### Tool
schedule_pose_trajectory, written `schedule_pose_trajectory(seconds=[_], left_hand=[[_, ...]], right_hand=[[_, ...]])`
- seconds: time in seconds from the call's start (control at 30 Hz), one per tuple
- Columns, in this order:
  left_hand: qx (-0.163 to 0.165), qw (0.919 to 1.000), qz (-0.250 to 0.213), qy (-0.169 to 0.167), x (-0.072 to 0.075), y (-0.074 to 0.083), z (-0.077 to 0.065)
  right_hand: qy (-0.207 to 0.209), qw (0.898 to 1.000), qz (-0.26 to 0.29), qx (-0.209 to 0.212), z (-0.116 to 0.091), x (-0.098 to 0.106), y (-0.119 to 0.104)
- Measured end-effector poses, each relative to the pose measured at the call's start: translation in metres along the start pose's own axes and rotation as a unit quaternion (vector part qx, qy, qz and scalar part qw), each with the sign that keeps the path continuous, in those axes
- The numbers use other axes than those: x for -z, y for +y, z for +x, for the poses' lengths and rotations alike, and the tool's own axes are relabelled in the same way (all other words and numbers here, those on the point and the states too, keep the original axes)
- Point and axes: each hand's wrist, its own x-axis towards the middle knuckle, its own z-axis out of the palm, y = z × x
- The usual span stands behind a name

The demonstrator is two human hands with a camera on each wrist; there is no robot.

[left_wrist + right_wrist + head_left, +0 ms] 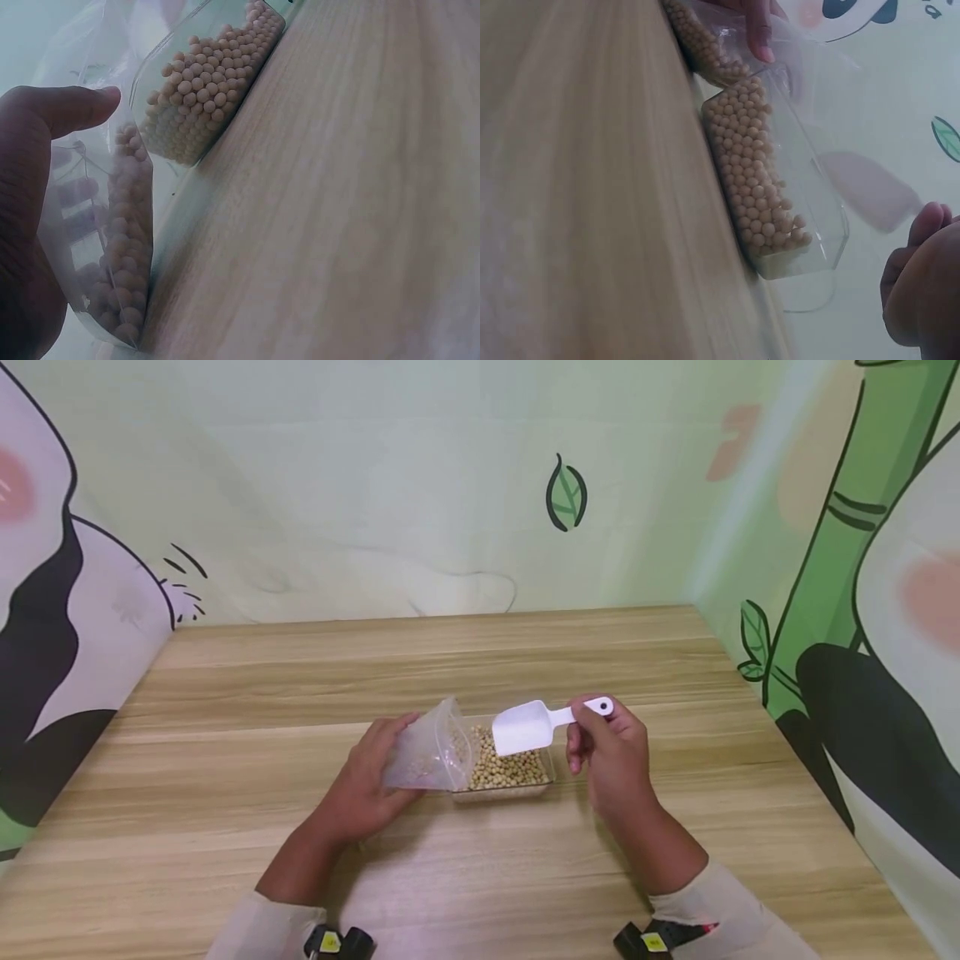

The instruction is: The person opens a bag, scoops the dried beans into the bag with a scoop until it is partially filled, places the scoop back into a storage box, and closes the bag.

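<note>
A clear plastic bag point(422, 752) leans against the left end of a clear rectangular container point(501, 793), its mouth facing the container. My left hand point(367, 783) grips the bag from the left, thumb on the near side and fingers behind it. Round tan soybeans point(124, 277) lie along the bag's bottom in the left wrist view. More soybeans point(742, 165) are piled in the container. With my right hand point(617, 760) I pinch the handle of a white scoop point(522, 728), held over the container. The side of the scoop facing me looks bare.
The container stands on a wood-grain table point(480, 877). Behind the table rises a pale green wall point(375, 510) with a painted leaf, and painted panels flank both sides. Dark wrist devices point(337, 942) sit at both sleeves.
</note>
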Motion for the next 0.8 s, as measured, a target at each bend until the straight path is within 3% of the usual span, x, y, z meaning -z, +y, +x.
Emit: schedule_pose_trajectory(seconds=[0.23, 0.4, 0.8], left_hand=[[-0.003, 1.0000, -0.002, 0.004, -0.0007, -0.0018, -0.0010], [-0.012, 0.9998, -0.006, 0.011, -0.0010, -0.0034, 0.0000], [-0.009, 0.9999, -0.010, 0.011, -0.0003, -0.0017, 0.0007]], right_hand=[[0.002, 0.993, -0.118, 0.018, -0.0031, -0.0011, 0.0024], [-0.005, 0.985, -0.174, 0.005, -0.0023, 0.0001, 0.0035], [-0.028, 0.979, -0.195, -0.052, 0.0003, -0.0026, 0.0043]])
